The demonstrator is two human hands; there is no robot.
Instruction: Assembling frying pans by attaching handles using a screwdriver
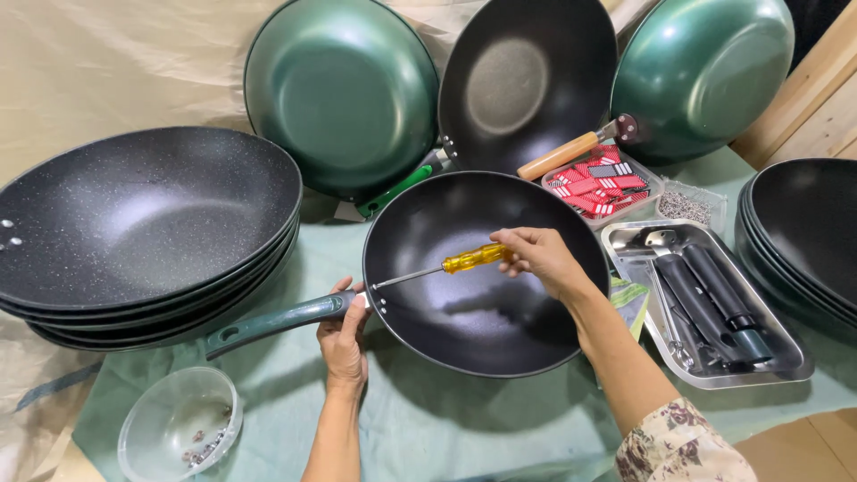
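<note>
A black non-stick wok lies on the green cloth in front of me, its dark green handle pointing left. My left hand grips the handle right where it meets the wok's rim. My right hand holds a screwdriver with a yellow handle inside the wok. Its thin metal shaft reaches left to the rivets at the handle joint.
A stack of black speckled woks sits at left. Two green woks and a black one lean at the back. A metal tray with black handles lies at right, beside another wok stack. A clear bowl with small parts stands near left.
</note>
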